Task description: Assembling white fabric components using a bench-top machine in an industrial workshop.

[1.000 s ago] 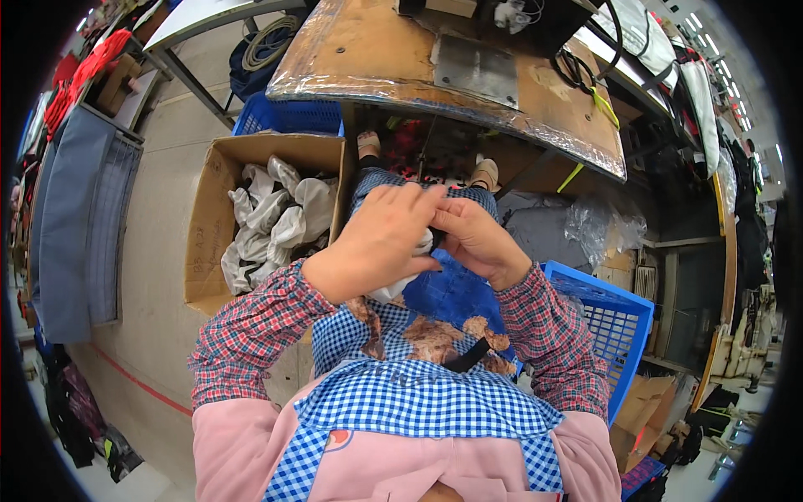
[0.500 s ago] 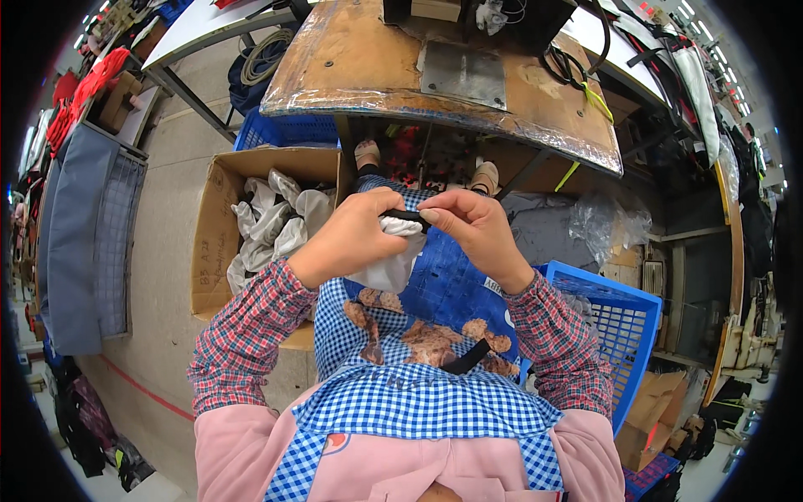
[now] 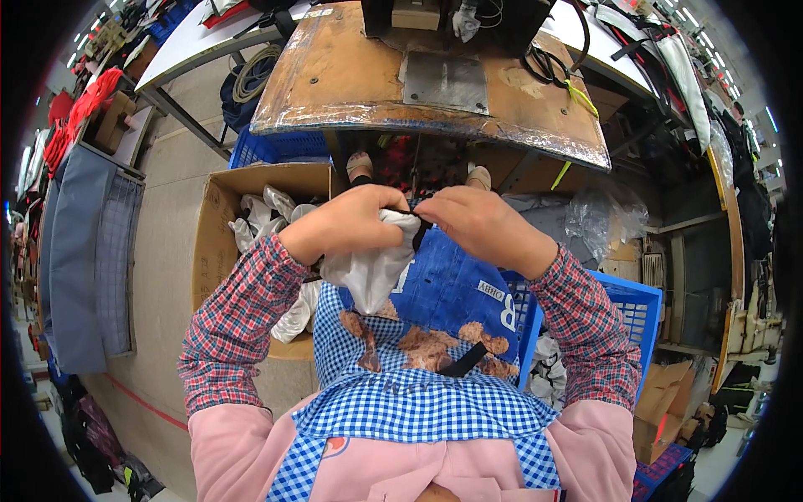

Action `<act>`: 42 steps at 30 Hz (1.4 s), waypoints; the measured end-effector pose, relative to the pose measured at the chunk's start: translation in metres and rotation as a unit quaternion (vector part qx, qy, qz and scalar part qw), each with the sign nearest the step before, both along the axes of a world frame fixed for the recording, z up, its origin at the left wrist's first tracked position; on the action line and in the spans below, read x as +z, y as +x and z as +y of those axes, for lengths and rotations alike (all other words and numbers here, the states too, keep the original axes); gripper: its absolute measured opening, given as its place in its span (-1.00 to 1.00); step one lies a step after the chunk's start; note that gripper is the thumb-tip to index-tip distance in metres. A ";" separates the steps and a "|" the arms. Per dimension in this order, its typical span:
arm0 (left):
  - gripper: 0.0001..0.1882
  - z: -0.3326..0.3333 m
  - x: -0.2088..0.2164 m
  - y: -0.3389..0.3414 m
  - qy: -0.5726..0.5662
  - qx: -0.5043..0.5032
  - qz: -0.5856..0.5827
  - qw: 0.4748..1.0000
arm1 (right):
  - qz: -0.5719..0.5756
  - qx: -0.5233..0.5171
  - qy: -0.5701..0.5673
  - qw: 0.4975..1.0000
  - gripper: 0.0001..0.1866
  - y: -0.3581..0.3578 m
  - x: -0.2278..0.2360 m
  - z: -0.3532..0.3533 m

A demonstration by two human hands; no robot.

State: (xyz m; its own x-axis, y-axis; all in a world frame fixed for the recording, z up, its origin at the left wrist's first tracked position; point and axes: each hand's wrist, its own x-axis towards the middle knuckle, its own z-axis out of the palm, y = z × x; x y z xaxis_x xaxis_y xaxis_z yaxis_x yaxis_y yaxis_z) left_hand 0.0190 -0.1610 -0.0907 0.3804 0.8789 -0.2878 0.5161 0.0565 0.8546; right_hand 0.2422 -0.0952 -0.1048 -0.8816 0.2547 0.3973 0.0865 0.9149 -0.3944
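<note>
Pinching white cloth (image 3: pixel 374 269) between left hand (image 3: pixel 351 222) and right hand (image 3: pixel 481 224), both closed on it; loose hem at 6 o'clock may slip into box (image 3: pixel 219 243).

Smooth grey cloth (image 3: pixel 372 272), worn wooden table (image 3: pixel 351 84)

White fabric piece (image 3: pixel 375 269): soft, crumpled, hanging slack in a rough downward-pointing wedge above the lap. Its top edge is bunched, with a small dark strip (image 3: pixel 421 230) at the upper right corner. The cloth drapes against a blue checked apron (image 3: pixel 418 402).
</note>
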 end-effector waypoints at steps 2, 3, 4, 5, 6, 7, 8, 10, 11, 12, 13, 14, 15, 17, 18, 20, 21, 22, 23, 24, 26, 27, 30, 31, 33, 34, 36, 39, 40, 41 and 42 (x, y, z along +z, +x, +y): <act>-0.61 0.010 -0.005 -0.004 0.054 0.009 -0.012 0.998 | 0.015 -0.042 -0.022 0.999 -0.83 -0.001 0.004 0.005; -0.62 0.016 0.001 -0.002 0.105 0.019 -0.026 0.994 | 0.016 -0.046 -0.019 0.999 -0.83 -0.001 0.007 0.009; -0.62 0.024 0.009 -0.001 0.100 0.011 -0.051 0.994 | 0.031 -0.083 -0.054 0.995 -0.85 -0.001 0.011 0.014; -0.65 0.030 0.020 -0.002 0.000 0.023 -0.067 0.997 | 0.045 -0.120 -0.089 0.988 -0.86 -0.001 0.013 0.019; -0.66 0.037 0.024 -0.005 -0.002 0.025 -0.083 0.996 | 0.071 -0.151 -0.102 0.981 -0.85 -0.002 0.015 0.022; -0.67 0.046 0.029 -0.007 -0.004 0.025 -0.098 0.995 | 0.073 -0.153 -0.098 0.981 -0.85 -0.003 0.018 0.026; -0.69 0.053 0.035 -0.008 0.001 0.042 -0.102 0.994 | 0.102 -0.165 -0.123 0.973 -0.84 -0.004 0.021 0.033; -0.67 0.071 0.035 -0.012 0.006 0.051 -0.127 0.991 | 0.152 -0.184 -0.138 0.961 -0.83 -0.007 0.027 0.043; -0.67 0.080 0.038 -0.013 0.000 0.055 -0.135 0.989 | 0.156 -0.186 -0.133 0.961 -0.83 -0.008 0.030 0.047; -0.66 0.090 0.039 -0.016 0.024 0.061 -0.109 0.992 | 0.166 -0.199 -0.164 0.952 -0.83 -0.012 0.030 0.053; -0.66 0.100 0.039 -0.019 0.025 0.061 -0.109 0.992 | 0.177 -0.212 -0.196 0.941 -0.83 -0.017 0.030 0.059; -0.66 0.110 0.038 -0.022 0.026 0.077 -0.099 0.992 | 0.193 -0.215 -0.190 0.938 -0.82 -0.021 0.027 0.068; -0.65 0.121 0.037 -0.024 0.031 0.091 -0.088 0.991 | 0.194 -0.216 -0.187 0.938 -0.82 -0.023 0.027 0.075; -0.70 0.139 0.039 -0.027 0.058 0.095 -0.074 0.991 | 0.217 -0.224 -0.195 0.930 -0.79 -0.026 0.028 0.086; -0.75 0.151 0.037 -0.028 0.081 0.099 -0.062 0.990 | 0.218 -0.227 -0.193 0.929 -0.79 -0.026 0.027 0.093; -0.85 0.170 0.033 -0.031 0.105 0.122 -0.066 0.985 | 0.223 -0.235 -0.230 0.918 -0.75 -0.028 0.028 0.104; -0.85 0.178 0.034 -0.030 0.107 0.122 -0.066 0.985 | 0.224 -0.235 -0.229 0.918 -0.75 -0.029 0.028 0.111; -0.86 0.185 0.034 -0.030 0.112 0.122 -0.067 0.984 | 0.233 -0.234 -0.245 0.911 -0.74 -0.029 0.028 0.117; -0.85 0.190 0.034 -0.030 0.117 0.122 -0.068 0.983 | 0.243 -0.234 -0.262 0.904 -0.74 -0.029 0.028 0.122; -0.83 0.195 0.033 -0.034 0.192 0.062 -0.043 0.978 | 0.241 -0.232 -0.261 0.905 -0.74 -0.030 0.029 0.126; -0.82 0.206 0.034 -0.040 0.222 0.034 -0.017 0.974 | 0.230 -0.234 -0.260 0.908 -0.73 -0.032 0.032 0.134; -0.82 0.208 0.038 -0.038 0.249 -0.002 0.011 0.968 | 0.230 -0.236 -0.260 0.908 -0.73 -0.031 0.032 0.137; -0.81 0.212 0.043 -0.033 0.167 0.047 -0.003 0.985 | 0.217 -0.239 -0.270 0.907 -0.71 -0.031 0.033 0.145; -0.79 0.214 0.041 -0.034 0.183 0.060 -0.016 0.981 | 0.218 -0.238 -0.275 0.906 -0.71 -0.032 0.034 0.148; -0.79 0.219 0.038 -0.036 0.197 0.059 -0.015 0.979 | 0.217 -0.235 -0.281 0.905 -0.70 -0.033 0.034 0.151; -0.79 0.221 0.036 -0.038 0.211 0.057 -0.013 0.976 | 0.220 -0.235 -0.284 0.903 -0.71 -0.034 0.034 0.152; -0.78 0.226 0.033 -0.040 0.191 0.058 -0.004 0.980 | 0.221 -0.233 -0.287 0.902 -0.71 -0.034 0.034 0.154; -0.81 0.233 0.031 -0.045 0.168 0.048 0.028 0.984 | 0.226 -0.242 -0.267 0.905 -0.74 -0.035 0.034 0.155; -0.83 0.234 0.031 -0.045 0.164 0.039 0.051 0.984 | 0.227 -0.246 -0.270 0.903 -0.74 -0.035 0.034 0.155; -0.83 0.234 0.030 -0.046 0.164 0.040 0.050 0.984 | 0.228 -0.250 -0.274 0.900 -0.74 -0.035 0.035 0.155; -0.81 0.234 0.029 -0.046 0.180 0.031 0.025 0.983 | 0.228 -0.249 -0.273 0.901 -0.74 -0.035 0.034 0.157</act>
